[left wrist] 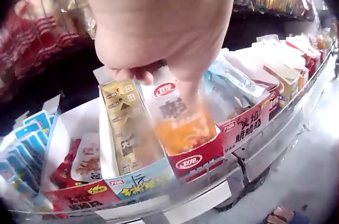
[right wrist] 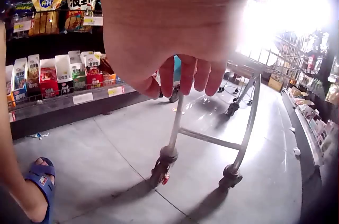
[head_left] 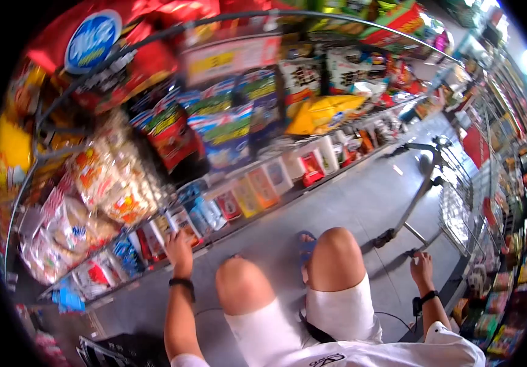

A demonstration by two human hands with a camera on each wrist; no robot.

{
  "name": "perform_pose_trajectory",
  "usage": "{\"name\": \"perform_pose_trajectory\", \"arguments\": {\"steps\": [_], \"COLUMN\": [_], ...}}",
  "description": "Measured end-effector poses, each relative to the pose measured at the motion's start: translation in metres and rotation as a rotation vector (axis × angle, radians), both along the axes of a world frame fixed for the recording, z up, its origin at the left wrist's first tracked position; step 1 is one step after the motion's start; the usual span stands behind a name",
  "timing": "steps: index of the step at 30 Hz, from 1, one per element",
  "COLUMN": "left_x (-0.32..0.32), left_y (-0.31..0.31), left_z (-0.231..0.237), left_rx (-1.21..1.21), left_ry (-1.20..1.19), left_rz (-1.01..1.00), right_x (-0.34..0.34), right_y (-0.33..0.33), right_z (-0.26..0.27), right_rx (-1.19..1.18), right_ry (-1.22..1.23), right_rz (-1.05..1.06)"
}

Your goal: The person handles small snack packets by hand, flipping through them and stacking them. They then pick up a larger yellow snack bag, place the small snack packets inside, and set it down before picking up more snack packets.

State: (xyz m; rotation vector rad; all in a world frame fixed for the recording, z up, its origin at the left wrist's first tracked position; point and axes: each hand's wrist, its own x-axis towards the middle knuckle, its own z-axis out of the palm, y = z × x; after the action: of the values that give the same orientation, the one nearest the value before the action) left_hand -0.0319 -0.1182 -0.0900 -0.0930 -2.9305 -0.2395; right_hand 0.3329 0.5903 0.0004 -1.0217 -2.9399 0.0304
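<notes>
My left hand (head_left: 180, 255) reaches into the row of small boxes on the low shelf. In the left wrist view, the left hand (left wrist: 159, 33) pinches the upper part of a white-and-orange packet (left wrist: 183, 128) standing in a red-fronted box (left wrist: 197, 161); the packet's lower part is blurred. Gold packets (left wrist: 127, 128) stand in the box beside it. My right hand (head_left: 422, 273) hangs over the floor at the right, holding nothing. In the right wrist view, the fingers of the right hand (right wrist: 175, 38) hang loosely.
A metal cart frame (right wrist: 209, 138) on wheels stands on the grey floor (right wrist: 122, 144) near the right hand. Hanging snack bags (head_left: 220, 122) fill the rack above the boxes. Bent knees (head_left: 337, 257) are between the two hands. Another stocked shelf (right wrist: 310, 128) runs along the right.
</notes>
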Motion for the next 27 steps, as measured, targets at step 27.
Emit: {"name": "perform_pose_trajectory", "arguments": {"steps": [27], "left_x": [0.224], "left_y": [0.252], "left_z": [0.221], "left_rx": [1.188], "left_ry": [-0.64], "left_rz": [-0.348], "right_x": [-0.099], "right_y": [-0.214], "right_z": [0.172], "right_rx": [-1.318], "right_ry": [-0.111], "right_rz": [0.808]}}
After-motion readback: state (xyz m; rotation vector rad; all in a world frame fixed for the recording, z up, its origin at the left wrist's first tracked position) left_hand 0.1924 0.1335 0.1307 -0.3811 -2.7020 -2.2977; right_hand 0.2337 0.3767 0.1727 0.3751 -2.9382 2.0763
